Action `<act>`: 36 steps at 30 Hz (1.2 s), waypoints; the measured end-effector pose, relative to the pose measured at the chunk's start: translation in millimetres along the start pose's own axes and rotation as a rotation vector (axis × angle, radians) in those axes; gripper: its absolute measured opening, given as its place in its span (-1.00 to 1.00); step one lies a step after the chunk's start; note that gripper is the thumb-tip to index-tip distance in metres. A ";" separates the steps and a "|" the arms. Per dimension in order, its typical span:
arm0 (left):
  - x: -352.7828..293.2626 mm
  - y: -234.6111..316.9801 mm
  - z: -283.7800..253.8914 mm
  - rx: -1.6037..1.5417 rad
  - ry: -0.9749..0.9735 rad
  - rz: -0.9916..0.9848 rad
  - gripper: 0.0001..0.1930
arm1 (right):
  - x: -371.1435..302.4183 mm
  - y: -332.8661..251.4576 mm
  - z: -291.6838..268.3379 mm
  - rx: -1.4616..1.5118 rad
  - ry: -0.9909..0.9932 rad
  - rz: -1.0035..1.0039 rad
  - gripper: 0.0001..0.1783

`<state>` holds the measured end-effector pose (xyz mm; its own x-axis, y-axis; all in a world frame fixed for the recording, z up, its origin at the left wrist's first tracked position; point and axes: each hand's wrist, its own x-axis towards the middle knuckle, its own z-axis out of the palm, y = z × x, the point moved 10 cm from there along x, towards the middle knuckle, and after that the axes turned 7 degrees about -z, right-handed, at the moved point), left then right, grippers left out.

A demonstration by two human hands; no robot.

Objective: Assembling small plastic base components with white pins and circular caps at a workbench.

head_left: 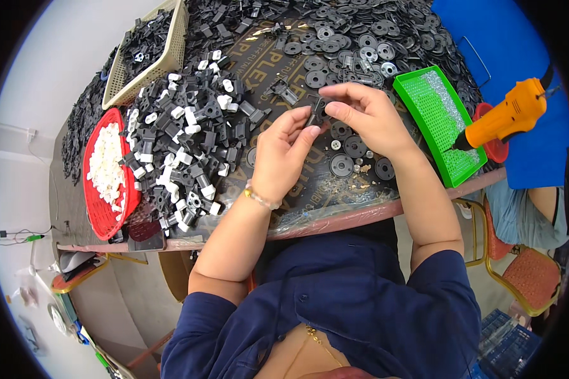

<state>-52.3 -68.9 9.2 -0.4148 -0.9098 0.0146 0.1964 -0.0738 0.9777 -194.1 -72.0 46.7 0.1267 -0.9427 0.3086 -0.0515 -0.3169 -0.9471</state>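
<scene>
Both the left hand (283, 155) and right hand (367, 114) pinch one small black plastic part (315, 114) (fingertips closed on it) above the cluttered worktop (310, 196).

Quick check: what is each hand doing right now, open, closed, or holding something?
Left hand: closed, fingers pinching the small black plastic part from below.
Right hand: closed, fingertips gripping the same part from above.

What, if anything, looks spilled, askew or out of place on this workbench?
Nothing looks damaged. Both hands, left hand and right hand, pinch a small black part. The only oddity: an orange power screwdriver rests tilted, its tip in the green tray of screws.
</scene>
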 end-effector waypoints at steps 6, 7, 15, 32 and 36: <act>-5.2 18.8 -4.7 0.595 0.113 0.116 -0.78 | -8.8 15.7 3.1 0.115 -0.066 0.096 -0.79; -5.4 18.8 -5.6 0.556 0.104 0.113 -0.79 | -9.6 15.6 4.3 0.142 -0.056 0.111 -0.78; 7.5 -4.6 -22.6 -0.269 0.064 -0.077 -0.84 | -8.9 -10.6 -86.0 -0.952 0.169 -0.038 -0.80; 10.3 -8.8 -35.5 -0.542 0.119 -0.068 -0.58 | -11.2 25.5 2.8 0.215 0.054 0.154 -0.76; 12.0 -19.1 -36.1 -0.549 0.138 -0.081 -0.59 | -12.9 31.8 24.2 0.402 0.083 0.162 -0.72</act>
<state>-29.0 -93.2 -16.9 -0.3351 -0.9346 -0.1190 0.6167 -0.3131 0.7222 -173.4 -67.4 10.5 0.0683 -0.9873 0.1437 0.3278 -0.1138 -0.9379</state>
